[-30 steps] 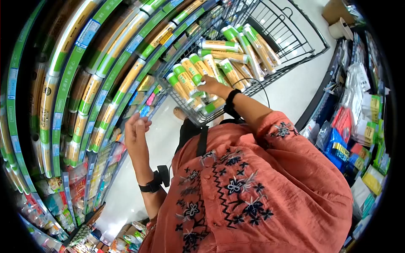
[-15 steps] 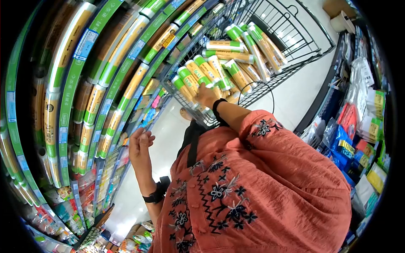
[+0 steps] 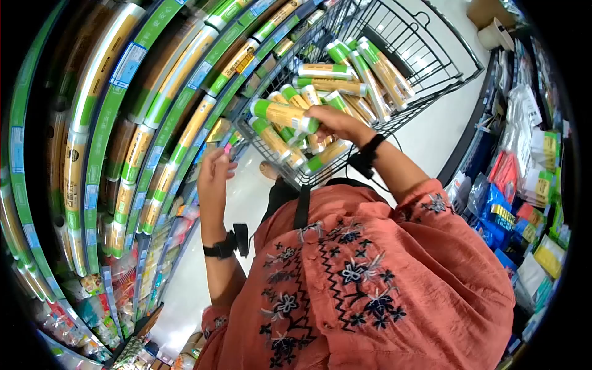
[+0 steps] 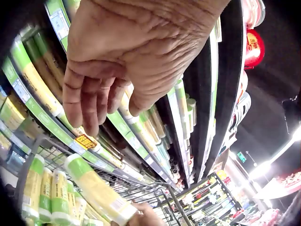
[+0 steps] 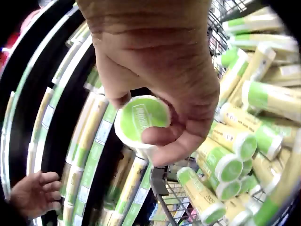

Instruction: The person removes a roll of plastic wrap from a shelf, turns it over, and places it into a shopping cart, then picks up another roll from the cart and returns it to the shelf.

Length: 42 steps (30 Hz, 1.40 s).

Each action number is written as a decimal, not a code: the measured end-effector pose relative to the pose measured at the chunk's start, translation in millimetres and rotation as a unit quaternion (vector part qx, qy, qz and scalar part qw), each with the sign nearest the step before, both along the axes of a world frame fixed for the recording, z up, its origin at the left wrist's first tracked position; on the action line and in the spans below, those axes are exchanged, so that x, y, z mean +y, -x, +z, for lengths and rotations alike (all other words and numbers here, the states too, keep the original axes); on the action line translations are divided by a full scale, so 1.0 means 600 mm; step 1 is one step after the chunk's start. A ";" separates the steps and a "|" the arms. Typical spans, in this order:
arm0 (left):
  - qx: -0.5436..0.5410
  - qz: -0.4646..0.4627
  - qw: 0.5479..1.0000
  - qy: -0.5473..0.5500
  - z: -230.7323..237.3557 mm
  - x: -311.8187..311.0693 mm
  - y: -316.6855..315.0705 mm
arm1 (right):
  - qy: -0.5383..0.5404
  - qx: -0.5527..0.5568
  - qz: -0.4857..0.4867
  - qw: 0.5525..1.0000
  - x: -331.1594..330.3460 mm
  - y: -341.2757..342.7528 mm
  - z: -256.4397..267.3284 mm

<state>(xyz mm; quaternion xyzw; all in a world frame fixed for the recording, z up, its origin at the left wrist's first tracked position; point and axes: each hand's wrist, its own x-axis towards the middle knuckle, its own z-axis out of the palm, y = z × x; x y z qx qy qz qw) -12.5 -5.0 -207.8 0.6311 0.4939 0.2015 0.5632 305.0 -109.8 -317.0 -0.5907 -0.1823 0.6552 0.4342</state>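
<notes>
My right hand (image 3: 338, 125) grips one end of a green-and-tan packaged roll (image 3: 277, 113), held tilted over a wire shopping cart (image 5: 160, 182). In the right wrist view, thumb and fingers curl round the roll's green end cap (image 5: 141, 117). Several similar rolls (image 5: 230, 167) lie heaped in the cart below it. My left hand (image 3: 214, 179) hangs in the air between the shelves and the cart, its fingers loosely bent with nothing in them. From the left wrist, the held roll (image 4: 98, 186) shows below that hand, with the right hand (image 4: 148, 217) at its lower end.
Curved-looking shelves (image 3: 92, 154) of similar rolls rise on the left, with green price strips along their edges. On the right, another display (image 3: 524, 179) holds bagged goods. Pale floor (image 3: 425, 132) runs between them.
My right hand was down among the rolls in the cart; now it has lifted one above the heap. The left hand has moved slightly up and toward the cart.
</notes>
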 end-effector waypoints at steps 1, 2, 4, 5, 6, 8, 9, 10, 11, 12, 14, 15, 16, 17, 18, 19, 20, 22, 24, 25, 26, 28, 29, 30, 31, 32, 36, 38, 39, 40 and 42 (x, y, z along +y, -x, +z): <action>-0.001 0.004 1.000 -0.004 -0.001 0.005 -0.015 | -0.001 0.008 0.000 1.000 -0.012 -0.016 0.018; -0.002 0.007 1.000 -0.009 -0.002 0.011 -0.030 | 0.003 0.025 0.014 1.000 -0.017 -0.030 0.035; -0.016 0.018 1.000 -0.006 0.003 0.016 -0.059 | -0.035 0.052 0.043 0.997 -0.040 -0.052 0.080; -0.032 0.025 0.999 0.003 0.011 0.014 -0.078 | -0.056 0.061 0.044 0.996 -0.052 -0.057 0.100; -0.047 0.031 0.998 0.012 0.017 0.013 -0.093 | -0.070 0.079 0.048 0.993 -0.060 -0.062 0.116; -0.107 0.009 0.993 0.053 0.026 0.012 -0.116 | -0.098 0.115 0.056 0.987 -0.075 -0.069 0.142; -0.135 -0.001 0.988 0.073 0.030 0.010 -0.122 | -0.104 0.123 0.054 0.985 -0.081 -0.069 0.157; -0.146 -0.007 0.985 0.088 0.031 0.008 -0.124 | -0.110 0.132 0.054 0.984 -0.086 -0.067 0.170; -0.156 -0.012 0.982 0.101 0.033 0.008 -0.125 | -0.117 0.140 0.053 0.982 -0.088 -0.068 0.178; -0.167 -0.017 0.979 0.115 0.034 0.007 -0.125 | -0.130 0.157 0.068 0.977 -0.091 -0.075 0.166; -0.192 -0.022 0.974 0.118 0.038 0.005 -0.123 | -0.150 0.159 0.045 0.975 -0.092 -0.074 0.167; -0.208 -0.020 0.972 0.107 0.040 0.002 -0.117 | -0.161 0.159 0.035 0.973 -0.090 -0.073 0.170; -0.224 -0.019 0.970 0.094 0.050 0.000 -0.116 | -0.177 0.148 0.019 0.973 -0.086 -0.073 0.177; -0.230 -0.014 0.971 0.060 0.060 -0.005 -0.117 | -0.192 0.137 0.003 0.972 -0.082 -0.071 0.185; -0.233 -0.007 0.972 0.028 0.072 -0.016 -0.116 | -0.205 0.129 -0.012 0.970 -0.079 -0.068 0.192; -0.236 0.001 0.972 -0.004 0.086 -0.026 -0.115 | -0.212 0.119 -0.025 0.970 -0.077 -0.064 0.200; -0.240 0.001 0.971 0.004 0.095 -0.029 -0.111 | -0.220 0.108 -0.037 0.969 -0.074 -0.063 0.208; -0.249 0.008 0.968 0.003 0.101 -0.036 -0.103 | -0.231 0.095 -0.048 0.967 -0.065 -0.064 0.212; -0.263 0.023 0.965 -0.003 0.106 -0.043 -0.097 | -0.264 0.077 -0.032 0.961 -0.056 -0.060 0.224; -0.272 0.034 0.962 -0.009 0.109 -0.047 -0.095 | -0.280 0.068 -0.025 0.957 -0.052 -0.058 0.232; -0.282 0.045 0.958 -0.014 0.112 -0.050 -0.093 | -0.271 0.060 -0.029 0.960 -0.048 -0.054 0.237; -0.301 0.058 0.952 -0.024 0.114 -0.052 -0.084 | -0.278 0.048 -0.027 0.959 -0.042 -0.044 0.249; -0.310 0.064 0.948 -0.029 0.115 -0.052 -0.080 | -0.281 0.043 -0.026 0.958 -0.039 -0.038 0.255; -0.311 0.071 0.947 -0.035 0.117 -0.053 -0.076 | -0.289 0.040 -0.019 0.956 -0.037 -0.033 0.264; -0.312 0.078 0.946 -0.040 0.120 -0.055 -0.072 | -0.297 0.038 -0.011 0.954 -0.036 -0.029 0.273; -0.312 0.085 0.945 -0.044 0.123 -0.056 -0.069 | -0.304 0.036 -0.005 0.952 -0.035 -0.025 0.280; -0.299 0.106 0.945 -0.079 0.133 -0.053 -0.060 | -0.313 0.036 0.005 0.949 -0.024 -0.014 0.288; -0.299 0.126 0.941 -0.091 0.134 -0.053 -0.058 | -0.321 0.040 0.004 0.946 -0.017 -0.010 0.285; -0.307 0.128 0.939 -0.083 0.133 -0.052 -0.055 | -0.321 0.034 0.009 0.947 -0.016 -0.009 0.287; -0.314 0.131 0.937 -0.075 0.131 -0.050 -0.051 | -0.321 0.028 0.014 0.947 -0.015 -0.007 0.291; -0.329 0.136 0.932 -0.068 0.132 -0.048 -0.046 | -0.328 0.022 0.018 0.944 -0.011 -0.003 0.298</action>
